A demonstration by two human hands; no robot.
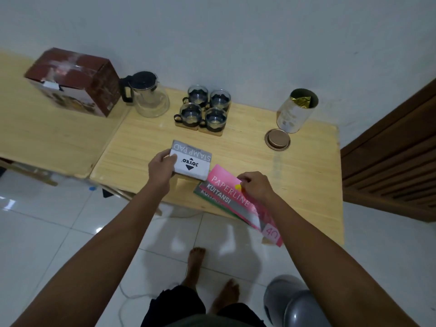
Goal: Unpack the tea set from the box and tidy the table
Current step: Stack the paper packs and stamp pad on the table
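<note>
The brown tea set box [75,81] stands at the back left of the wooden table [306,175]. Beside it sits a glass teapot [148,95] with a black lid and handle. Several glass cups [204,109] in black holders rest on wooden coasters at the back middle. My left hand [162,167] grips a grey and white stamp pad box [192,162] just above the table's front. My right hand [256,186] pinches the top edge of a pink Paperline receipt book [238,199], which lies on other receipt books at the front edge.
An open white and gold tin [296,110] stands at the back right, its round lid [277,139] lying in front of it. A brown slatted wooden panel [389,166] is to the right. A grey bin [292,303] stands on the white tiled floor near my feet.
</note>
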